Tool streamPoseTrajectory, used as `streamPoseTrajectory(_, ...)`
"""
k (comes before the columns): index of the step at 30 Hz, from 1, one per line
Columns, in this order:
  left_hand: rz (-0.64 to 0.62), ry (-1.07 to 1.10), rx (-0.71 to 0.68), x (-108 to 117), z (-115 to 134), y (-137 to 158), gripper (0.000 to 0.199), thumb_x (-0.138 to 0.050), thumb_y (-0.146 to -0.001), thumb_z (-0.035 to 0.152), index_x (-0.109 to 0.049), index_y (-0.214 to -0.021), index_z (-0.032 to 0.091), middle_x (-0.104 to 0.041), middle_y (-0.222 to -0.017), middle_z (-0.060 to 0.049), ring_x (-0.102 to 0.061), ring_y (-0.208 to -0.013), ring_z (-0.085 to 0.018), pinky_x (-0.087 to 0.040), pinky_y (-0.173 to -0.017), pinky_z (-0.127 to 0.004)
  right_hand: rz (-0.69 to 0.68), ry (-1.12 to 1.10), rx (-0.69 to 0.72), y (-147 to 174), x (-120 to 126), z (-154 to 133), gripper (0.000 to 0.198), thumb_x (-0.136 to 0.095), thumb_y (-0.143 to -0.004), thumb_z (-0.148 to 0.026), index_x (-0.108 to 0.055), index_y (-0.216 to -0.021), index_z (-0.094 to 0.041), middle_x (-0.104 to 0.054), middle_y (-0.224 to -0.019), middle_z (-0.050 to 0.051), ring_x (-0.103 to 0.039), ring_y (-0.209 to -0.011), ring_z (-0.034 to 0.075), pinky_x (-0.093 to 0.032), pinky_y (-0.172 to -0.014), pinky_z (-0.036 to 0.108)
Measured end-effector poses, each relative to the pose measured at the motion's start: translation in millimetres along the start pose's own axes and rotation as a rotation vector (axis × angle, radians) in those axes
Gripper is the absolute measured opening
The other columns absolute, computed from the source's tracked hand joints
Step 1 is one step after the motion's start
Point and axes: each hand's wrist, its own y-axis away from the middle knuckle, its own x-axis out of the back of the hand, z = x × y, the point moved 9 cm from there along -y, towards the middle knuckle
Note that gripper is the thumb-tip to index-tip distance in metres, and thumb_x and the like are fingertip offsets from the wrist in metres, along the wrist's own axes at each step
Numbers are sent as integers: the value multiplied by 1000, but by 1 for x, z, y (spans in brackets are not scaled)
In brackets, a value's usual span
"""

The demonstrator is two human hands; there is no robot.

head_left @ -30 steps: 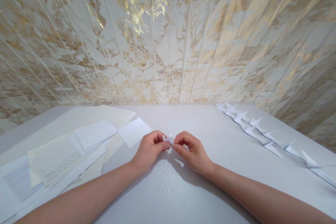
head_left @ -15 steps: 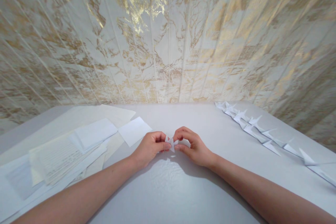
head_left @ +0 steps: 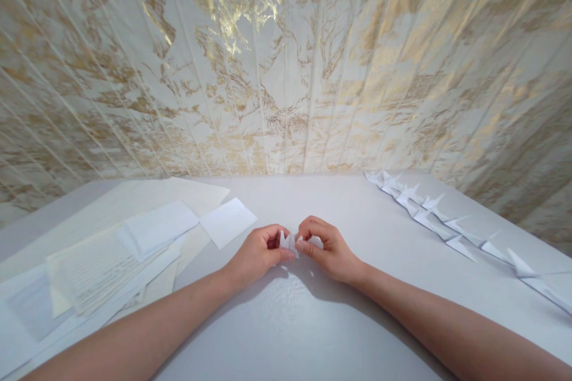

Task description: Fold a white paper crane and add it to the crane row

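Note:
Between my two hands is a small folded white paper crane (head_left: pixel 288 241), its pointed tips sticking up, held a little above the table. My left hand (head_left: pixel 257 253) pinches its left side, thumb along the lower edge and fingers behind. From the right, my right hand (head_left: pixel 329 250) grips the other side between thumb and index finger. The fingers cover part of the folds. Beyond my left hand lies a plain white paper sheet (head_left: pixel 229 222).
Loose papers spread over the left of the white table (head_left: pixel 286 333), with a stack of white sheets (head_left: pixel 163 226) on printed pages (head_left: pixel 102 274). Several folded paper cranes (head_left: pixel 429 217) line the right side in rows. A gold-patterned curtain (head_left: pixel 286 71) hangs behind the table.
The paper crane has turned slightly, and more of its upright points show. My left thumb has shifted lower along it, and my right thumb and finger have closed onto its right side.

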Motion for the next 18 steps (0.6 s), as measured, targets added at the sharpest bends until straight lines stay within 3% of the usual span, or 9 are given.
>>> streamPoseTrajectory(9,127,-66,13,0,2,5,11,-63,-54,16,-53,-58,14,-46,-49,8,-37,-47,-6,-27,-46,-18,145,90,-138,4,1,4,22,-52,-76,-25,-46,-56,-18,-47,-59,-1,-45,-58,11,-36,-56,24)
streamPoseTrajectory(18,176,5,92,6,-3,4,14,-63,-48,15,-51,-55,15,-47,-44,8,-38,-44,-6,-28,-46,-19,72,-24,-244,4,-6,14,33,-41,-83,-36,-53,-59,-16,-48,-61,0,-45,-60,12,-36,-58,25)
